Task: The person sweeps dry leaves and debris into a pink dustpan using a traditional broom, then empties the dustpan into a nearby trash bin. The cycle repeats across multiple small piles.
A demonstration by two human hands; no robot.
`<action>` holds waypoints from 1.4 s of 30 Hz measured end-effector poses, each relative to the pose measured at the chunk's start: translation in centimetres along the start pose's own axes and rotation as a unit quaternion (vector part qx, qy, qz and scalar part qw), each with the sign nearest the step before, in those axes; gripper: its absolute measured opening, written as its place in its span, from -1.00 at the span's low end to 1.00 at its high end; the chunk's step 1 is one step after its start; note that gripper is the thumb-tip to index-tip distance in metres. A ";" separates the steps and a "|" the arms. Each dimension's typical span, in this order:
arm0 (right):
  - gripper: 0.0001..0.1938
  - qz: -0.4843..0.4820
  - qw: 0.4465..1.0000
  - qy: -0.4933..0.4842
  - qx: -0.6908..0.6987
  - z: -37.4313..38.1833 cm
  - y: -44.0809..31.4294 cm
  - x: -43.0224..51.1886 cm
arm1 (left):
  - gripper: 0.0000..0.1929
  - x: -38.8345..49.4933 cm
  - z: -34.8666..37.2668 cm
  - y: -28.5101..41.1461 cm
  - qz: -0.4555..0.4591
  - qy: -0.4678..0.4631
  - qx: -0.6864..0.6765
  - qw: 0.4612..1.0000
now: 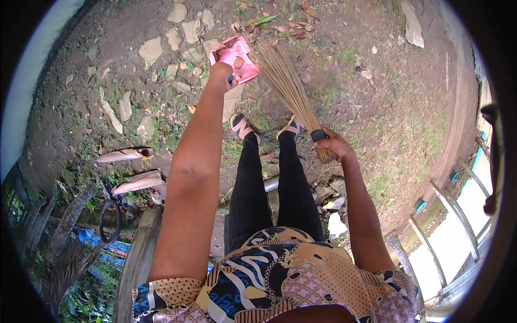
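Observation:
My left hand [223, 76] is closed around the handle of a pink plastic dustpan [251, 73]; a bit of blue shows in the grip. Some dry brown leaves [238, 62] lie in the pan. With my right hand [336, 146] I grip a stick broom [293, 87] by its dark-bound end. The broom slants up and left, its bristle tips spread beside the pan's right edge. Whether the tips touch the pan, I cannot tell.
Flat stones [150, 51] are set in the dirt at the upper left. Fallen leaves [301, 30] lie beyond the broom. Two dry curled husks [137, 181] rest at left, near a wooden post [139, 250]. A wooden fence [456, 218] runs along the right.

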State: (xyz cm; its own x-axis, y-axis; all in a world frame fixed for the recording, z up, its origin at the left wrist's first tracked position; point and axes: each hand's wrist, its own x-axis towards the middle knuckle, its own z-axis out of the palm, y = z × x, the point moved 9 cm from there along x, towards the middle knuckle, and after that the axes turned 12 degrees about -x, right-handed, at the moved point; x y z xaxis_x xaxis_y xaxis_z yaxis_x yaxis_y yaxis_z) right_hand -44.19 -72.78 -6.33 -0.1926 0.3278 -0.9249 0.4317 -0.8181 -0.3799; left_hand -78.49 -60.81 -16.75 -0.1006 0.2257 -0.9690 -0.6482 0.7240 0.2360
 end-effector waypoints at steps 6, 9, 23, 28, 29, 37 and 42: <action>-0.29 0.004 0.982 0.135 0.133 -4.3 -0.7 0.5 | -0.91 -0.5 -1.2 0.0 0.023 -0.022 0.023 0.999; -0.32 0.040 0.975 0.201 0.092 -3.9 -1.4 5.4 | -0.90 -0.6 -1.9 -1.2 0.013 -0.028 0.033 0.999; -0.34 -0.062 0.899 0.263 0.345 -10.0 8.7 -2.8 | -0.89 -2.4 1.4 -1.3 0.024 -0.023 0.089 0.995; -0.54 0.035 0.896 0.151 0.416 -5.9 10.0 5.3 | -0.89 -1.7 1.3 -1.4 0.017 -0.018 0.100 0.995; -0.47 0.060 0.926 0.120 0.354 -3.5 9.5 6.3 | -0.89 -1.7 1.1 -1.5 0.013 -0.017 0.101 0.995; -0.15 -0.044 0.940 -0.069 0.332 0.5 4.3 -2.3 | -0.89 -1.7 1.0 -0.8 0.025 -0.017 0.095 0.995; -0.30 -0.033 0.928 0.164 0.334 -10.2 9.4 -5.4 | -0.92 -1.5 0.8 -0.7 0.021 -0.018 0.108 0.994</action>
State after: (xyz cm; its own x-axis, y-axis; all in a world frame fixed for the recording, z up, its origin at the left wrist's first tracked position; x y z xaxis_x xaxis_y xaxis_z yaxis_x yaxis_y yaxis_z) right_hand -30.13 -77.41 -5.10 0.1259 0.4245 -0.8967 -0.2352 -0.8653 -0.4426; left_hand -77.25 -61.09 -15.44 -0.0955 0.2787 -0.9556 -0.4658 0.8359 0.2904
